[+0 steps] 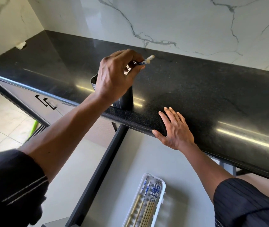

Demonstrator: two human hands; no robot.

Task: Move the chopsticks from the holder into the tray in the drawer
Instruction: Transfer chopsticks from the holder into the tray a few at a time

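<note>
A dark, square chopstick holder (125,97) stands upright near the front edge of the black countertop (212,95). My left hand (115,76) is above the holder's mouth, closed on chopsticks (147,60) with blue-and-white patterned ends that stick out to the right of the fingers. My hand hides the holder's opening and the rest of the sticks. Flat on the counter's front edge lies my right hand (174,128), fingers spread, holding nothing. Below, the open drawer (114,161) holds a white slotted tray (161,192) with several chopsticks (150,199) lying lengthwise in it.
A white marble backsplash (163,22) rises behind the counter. Grey cabinet doors with black handles (46,101) are at the left, above a tiled floor (1,122). A green stick (33,130) leans near the cabinet. A crumpled white scrap (21,45) lies in the counter's far left corner.
</note>
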